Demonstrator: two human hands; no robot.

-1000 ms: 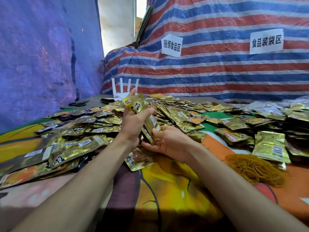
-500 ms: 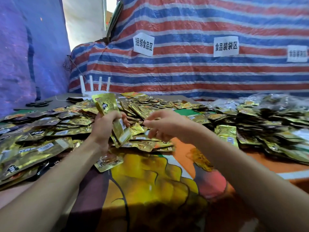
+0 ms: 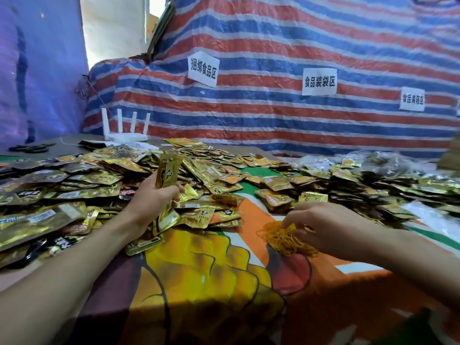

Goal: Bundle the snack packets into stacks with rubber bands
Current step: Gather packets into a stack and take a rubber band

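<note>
In the head view, the left hand is gripping an upright stack of gold snack packets, with fingers and thumb wrapping round its middle while its lower end is resting among the loose packets. This stack is standing well to the left of the heap of yellow rubber bands and a little farther back. The right hand is reaching down onto that heap from the right, its fingers curling into the tangle and its thumb and fingertips pinching at some strands; how many it is holding cannot be told. The heap is lying on a brightly printed tablecloth near the front edge. Loose gold packets are spreading in a wide drift behind and to the left of the heap, and more are piling up behind it to the right. Far behind the heap and to the left, a white router with four antennas is standing on the table. A red, white and blue striped tarp is hanging beyond it, carrying white paper signs.
</note>
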